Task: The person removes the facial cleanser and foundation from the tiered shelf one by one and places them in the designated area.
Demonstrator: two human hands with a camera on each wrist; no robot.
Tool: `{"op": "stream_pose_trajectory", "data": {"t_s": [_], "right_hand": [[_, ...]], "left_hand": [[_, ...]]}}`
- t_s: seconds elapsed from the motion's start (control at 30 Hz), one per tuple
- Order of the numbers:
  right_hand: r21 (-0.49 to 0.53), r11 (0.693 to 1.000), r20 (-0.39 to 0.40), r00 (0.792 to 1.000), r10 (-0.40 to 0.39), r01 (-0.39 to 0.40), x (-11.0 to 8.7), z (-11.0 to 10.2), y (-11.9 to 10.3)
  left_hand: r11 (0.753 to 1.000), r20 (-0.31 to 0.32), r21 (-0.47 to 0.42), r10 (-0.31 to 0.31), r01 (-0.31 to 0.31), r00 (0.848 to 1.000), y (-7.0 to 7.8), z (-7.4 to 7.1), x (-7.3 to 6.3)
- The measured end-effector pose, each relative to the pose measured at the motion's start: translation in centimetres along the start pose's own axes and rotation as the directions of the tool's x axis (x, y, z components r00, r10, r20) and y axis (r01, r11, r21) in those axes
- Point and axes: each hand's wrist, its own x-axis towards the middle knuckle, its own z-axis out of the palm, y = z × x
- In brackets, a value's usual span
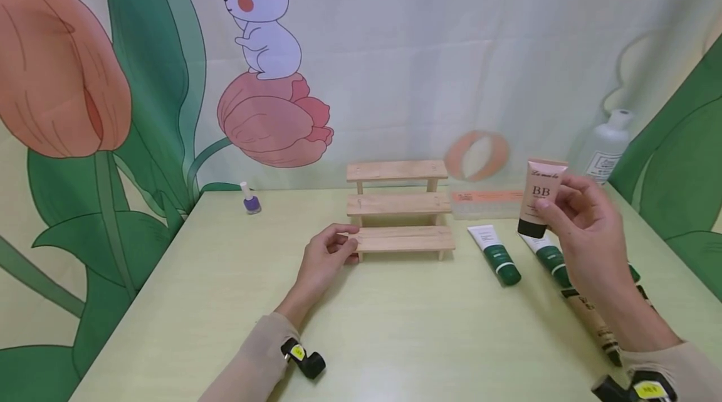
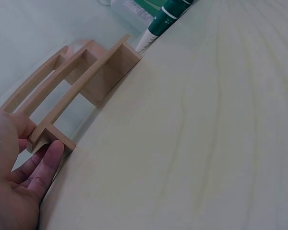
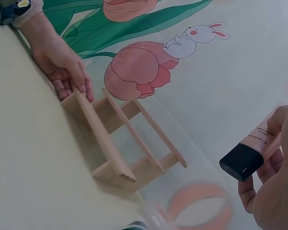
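Observation:
A small three-tier wooden display stand [image 1: 402, 240] sits on the table with its bare steps facing me. My left hand [image 1: 327, 253] grips the left end of its lowest step; in the left wrist view, thumb and fingers [image 2: 49, 165] close around that corner. Up in the air to the right, my right hand [image 1: 592, 239] pinches a pink BB cream tube [image 1: 543, 192] between thumb and fingers, black cap downward. The right wrist view shows the tube's black cap [image 3: 241, 162] jutting out of the hand.
Right of the stand lie a green-and-white tube [image 1: 496, 256], a second such tube [image 1: 549, 258] and a beige tube [image 1: 592, 323], partly behind my right arm. A purple nail polish bottle [image 1: 251, 200] stands back left. A white bottle [image 1: 609, 145] and a flat clear-and-orange box [image 1: 487, 204] are at the back.

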Motion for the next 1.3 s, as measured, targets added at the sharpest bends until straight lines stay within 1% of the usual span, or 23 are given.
{"op": "stream_pose_trajectory", "data": {"t_s": [0.1,0.23,0.33,0.43,0.47,0.53,0.6,0.7,0.8,0.9,1.0,1.07,1.17,1.23,1.3], "right_hand": [[-0.056,0.998,-0.01,1.0,0.025,-0.026,-1.3,-0.5,0.5],[-0.138,0.99,-0.035,0.999,0.006,-0.011,-2.7,-0.9,1.2],[-0.163,0.987,-0.054,0.999,-0.005,-0.004,-3.7,-1.2,1.8],[-0.182,0.983,-0.057,0.998,0.0,-0.01,-4.6,-1.6,2.3],[-0.204,0.979,-0.056,0.998,0.002,-0.014,-5.0,-1.8,2.4],[-0.297,0.955,-0.046,0.999,0.002,-0.015,-5.6,-2.0,2.7],[-0.398,0.917,-0.039,0.999,0.001,-0.016,-6.2,-2.2,3.0],[-0.508,0.861,-0.023,1.0,0.005,-0.016,-7.0,-2.5,3.5],[-0.535,0.844,-0.009,0.999,0.034,-0.033,-7.7,-2.7,3.9],[-0.556,0.826,0.0,0.994,0.113,-0.094,-8.3,-3.1,4.4],[-0.591,0.787,0.005,0.975,0.221,-0.175,-8.7,-3.5,4.8],[-0.614,0.754,0.008,0.953,0.302,-0.234,-8.9,-3.7,4.9],[-0.64,0.706,0.015,0.915,0.404,-0.302,-9.0,-3.8,5.0],[-0.646,0.687,0.02,0.892,0.452,-0.334,-8.9,-3.8,5.0],[-0.646,0.678,0.026,0.878,0.478,-0.35,-8.9,-3.7,5.0]], "left_hand": [[1.0,-0.001,0.005,-0.002,0.002,1.0,0.1,0.0,0.0],[1.0,-0.001,0.01,-0.005,0.005,1.0,0.2,0.0,0.0],[1.0,-0.001,0.008,-0.004,0.004,1.0,0.1,0.0,0.0],[1.0,-0.001,0.003,-0.004,0.004,1.0,0.0,0.1,0.1],[1.0,-0.001,0.001,-0.005,0.005,1.0,0.0,0.1,0.1],[1.0,0.0,-0.001,-0.007,0.007,1.0,0.0,0.1,0.1],[1.0,-0.001,0.001,-0.01,0.01,1.0,0.1,0.2,0.0],[1.0,-0.002,0.007,-0.013,0.013,1.0,0.2,0.1,0.0],[1.0,-0.002,0.011,-0.013,0.013,1.0,0.2,0.1,-0.1],[1.0,0.0,0.012,-0.009,0.009,1.0,0.1,0.0,-0.1],[1.0,0.0,0.01,-0.011,0.011,1.0,0.0,-0.1,-0.1],[1.0,0.0,0.012,-0.012,0.012,1.0,-0.1,0.0,0.0],[1.0,0.001,0.009,-0.012,0.012,1.0,-0.1,0.0,0.0],[1.0,0.0,0.008,-0.009,0.009,1.0,0.0,0.0,0.0],[1.0,0.0,0.005,-0.007,0.007,1.0,0.0,0.0,0.0]]}}
